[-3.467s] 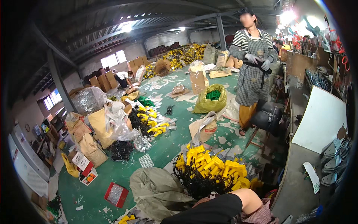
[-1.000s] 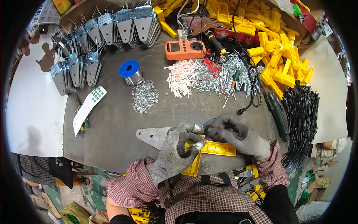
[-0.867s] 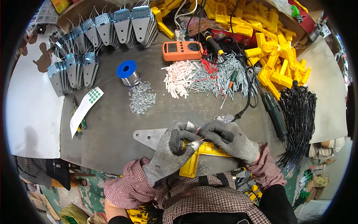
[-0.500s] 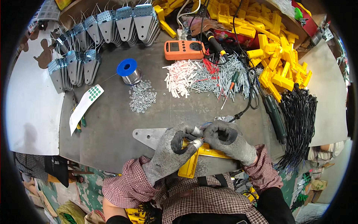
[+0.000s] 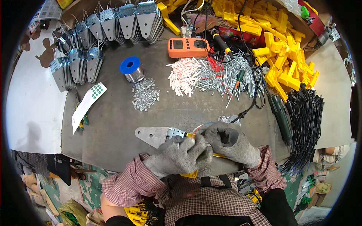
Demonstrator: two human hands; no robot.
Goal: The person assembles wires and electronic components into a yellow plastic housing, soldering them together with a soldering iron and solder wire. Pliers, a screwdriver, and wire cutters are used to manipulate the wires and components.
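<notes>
My left hand (image 5: pixel 181 155), in a grey glove, has its fingers curled closed over a yellow plastic housing (image 5: pixel 190 174); what sits in its fingertips is hidden. Right beside it, my right hand (image 5: pixel 230 141), also gloved, is closed in a pinch. Thin red and blue wires (image 5: pixel 200 126) loop up from the housing into the right fingers. A grey tapered metal plate (image 5: pixel 152 136) with round holes sticks out to the left of the housing. Its perforated bright end (image 5: pixel 175 132) meets the housing near my left fingers.
Beyond my hands lie a nut pile (image 5: pixel 145 95), a solder spool (image 5: pixel 132 70), screws (image 5: pixel 215 77), pale sleeves (image 5: pixel 183 75) and an orange meter (image 5: pixel 187 48). Metal plates (image 5: pixel 110 27) stand far left. Yellow housings (image 5: pixel 279 60), a green electric screwdriver (image 5: pixel 281 119) and black cables (image 5: pixel 303 126) lie right.
My left hand has rolled over, its back now turned up and covering more of the yellow housing. The plate's perforated end and the red wire have come into sight.
</notes>
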